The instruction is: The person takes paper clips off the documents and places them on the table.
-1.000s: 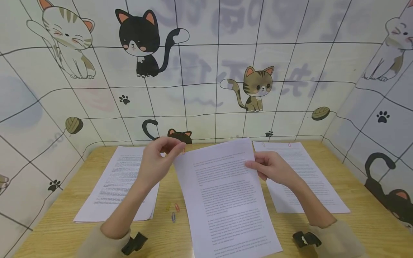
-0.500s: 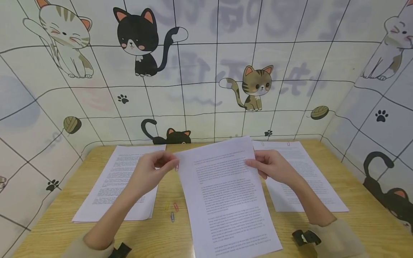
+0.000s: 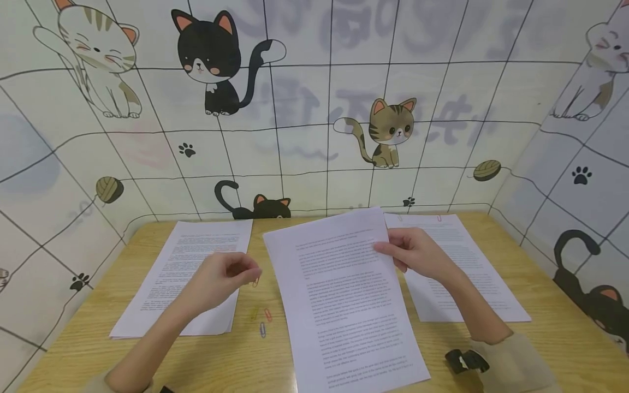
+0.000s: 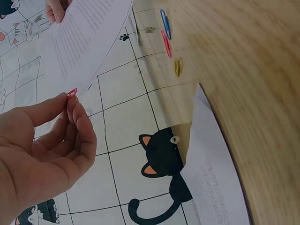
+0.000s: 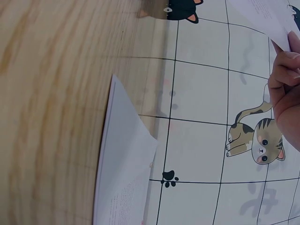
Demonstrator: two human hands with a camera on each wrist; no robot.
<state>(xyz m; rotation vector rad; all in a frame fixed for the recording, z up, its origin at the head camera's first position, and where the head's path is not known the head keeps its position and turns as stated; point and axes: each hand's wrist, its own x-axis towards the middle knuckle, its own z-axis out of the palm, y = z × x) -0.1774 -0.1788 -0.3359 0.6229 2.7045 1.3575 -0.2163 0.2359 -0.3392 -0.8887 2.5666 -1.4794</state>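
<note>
My left hand [image 3: 218,281] pinches a small pink paper clip [image 4: 72,93] between thumb and fingertips, apart from the paper and to its left. The printed sheets [image 3: 349,305] are held up above the table by my right hand [image 3: 417,252], which grips their right edge near the top, thumb in front. In the right wrist view that hand shows at the right edge with a corner of the paper. Below my left hand on the table lie a yellow paper clip [image 3: 254,313], a red paper clip [image 3: 267,315] and a blue paper clip [image 3: 262,329].
A stack of printed paper [image 3: 196,316] lies on the wooden table [image 3: 260,371] at the left, partly behind my left arm. Another printed stack [image 3: 491,295] lies at the right, with clips along its top edge. A cat-patterned wall covering [image 3: 304,153] encloses the back and sides.
My left hand has moved down and left, away from the top left corner of the held paper, carrying the pink paper clip. My right hand and the paper have stayed nearly still.
</note>
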